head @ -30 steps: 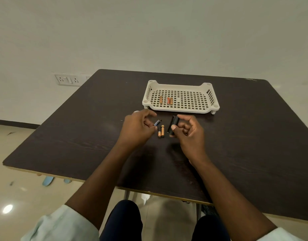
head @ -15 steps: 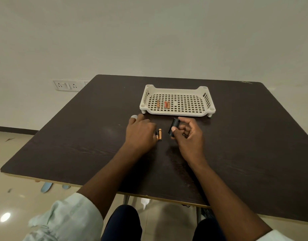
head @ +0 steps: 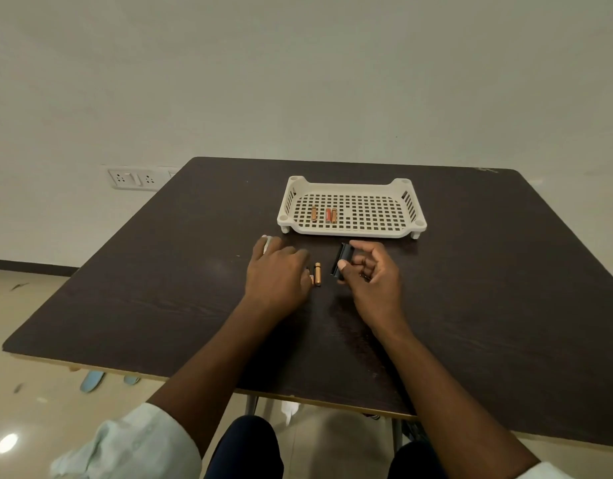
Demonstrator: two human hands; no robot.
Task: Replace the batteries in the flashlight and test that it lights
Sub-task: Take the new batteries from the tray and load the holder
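My right hand (head: 370,276) holds a black battery holder (head: 341,263) upright between thumb and fingers, just above the dark table (head: 488,271). My left hand (head: 276,275) lies palm down on the table to its left. Its fingertips cover a dark battery (head: 308,271), which is mostly hidden, so whether they grip it does not show. A copper-coloured battery (head: 318,274) lies right beside that one, between my two hands. A small white object (head: 266,242) peeks out beyond my left hand; what it is cannot be made out.
A cream perforated tray (head: 412,216) stands just beyond my hands, with three more batteries (head: 327,215) lying in its left half. The table's near edge runs across above my knees. A wall socket strip (head: 134,179) is at the far left.
My left hand, which held the dark battery up in the air, has come down flat onto the table beside the copper battery. My right hand still holds the black holder.
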